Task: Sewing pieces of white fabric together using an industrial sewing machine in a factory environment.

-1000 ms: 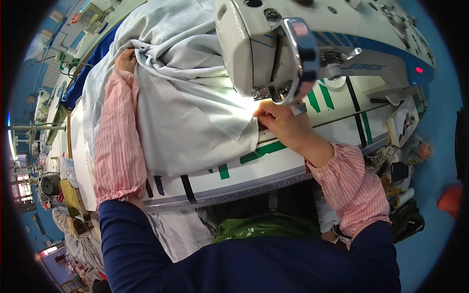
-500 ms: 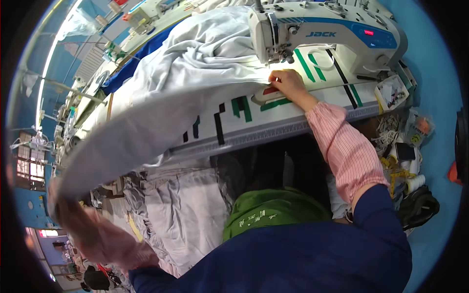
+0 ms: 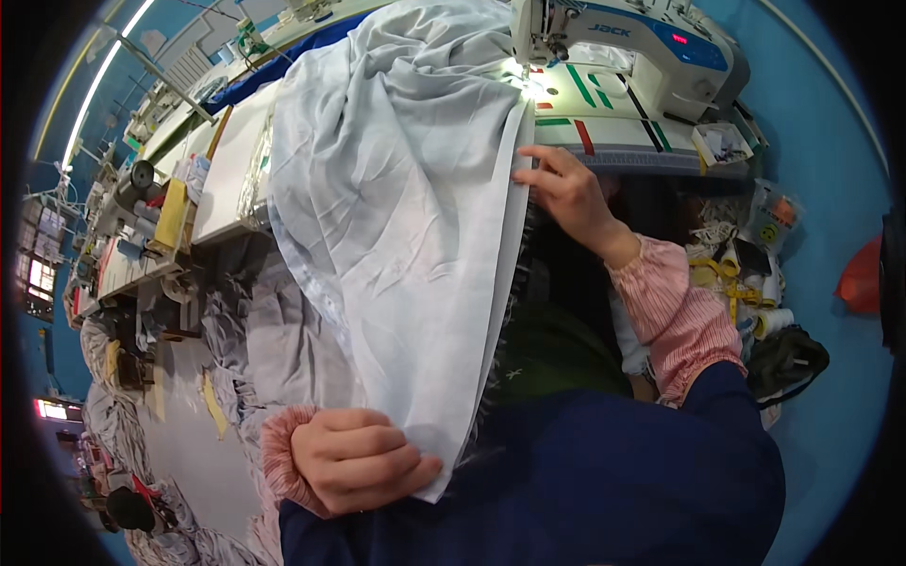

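A long piece of pale grey fabric (image 3: 406, 217) drapes from the sewing machine (image 3: 623, 47) toward my body. Its right edge runs as a folded strip from beneath the lit needle area down to a corner near my waist. My left hand (image 3: 363, 460) is closed on the fabric close to that lower corner, thumb along the edge. Higher up, beside the table's front edge, my right hand (image 3: 571, 193) pinches the folded edge between thumb and fingers. Loose dark threads fringe the edge between the hands.
Green, black and red tape strips mark the white sewing table (image 3: 557, 137), with a ruler strip along its front. A small white box (image 3: 722, 144) stands at its right end. Thread spools (image 3: 772, 323) and a bag lie below right. More grey fabric (image 3: 293, 330) hangs at left.
My left hand has come from far left to in front of my waist, bringing the fabric's end along. My right hand has drawn back from near the needle, down along the fabric edge.
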The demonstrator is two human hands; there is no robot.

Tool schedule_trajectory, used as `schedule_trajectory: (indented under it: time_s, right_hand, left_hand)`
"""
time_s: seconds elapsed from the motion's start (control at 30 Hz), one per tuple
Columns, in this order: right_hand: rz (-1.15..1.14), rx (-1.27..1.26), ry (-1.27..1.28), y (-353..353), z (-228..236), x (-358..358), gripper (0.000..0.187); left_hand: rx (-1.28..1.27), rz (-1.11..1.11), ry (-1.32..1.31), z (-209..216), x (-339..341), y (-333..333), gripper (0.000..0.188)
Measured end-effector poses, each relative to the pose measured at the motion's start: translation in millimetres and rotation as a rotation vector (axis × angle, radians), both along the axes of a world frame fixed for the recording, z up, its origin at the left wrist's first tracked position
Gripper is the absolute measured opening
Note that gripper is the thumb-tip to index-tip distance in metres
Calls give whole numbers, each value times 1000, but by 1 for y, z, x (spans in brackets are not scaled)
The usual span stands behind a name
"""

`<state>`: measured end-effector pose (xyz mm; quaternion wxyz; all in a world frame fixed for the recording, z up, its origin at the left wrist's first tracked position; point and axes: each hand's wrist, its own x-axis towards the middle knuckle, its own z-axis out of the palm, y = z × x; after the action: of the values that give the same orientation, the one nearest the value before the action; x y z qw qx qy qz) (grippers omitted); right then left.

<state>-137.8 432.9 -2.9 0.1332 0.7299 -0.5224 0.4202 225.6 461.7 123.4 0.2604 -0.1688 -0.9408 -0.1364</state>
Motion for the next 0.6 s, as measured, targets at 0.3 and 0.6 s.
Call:
schedule_trajectory:
  time_s: [0.3,0.6]
  right_hand:
    - [218,-76,203,63,42,52,15]
    - [297,-124,202,68,44,44,15]
  left_hand:
    - [-114,20,27,-13,-6,23,27]
    - [-126,51,85,-14,-7,29,25]
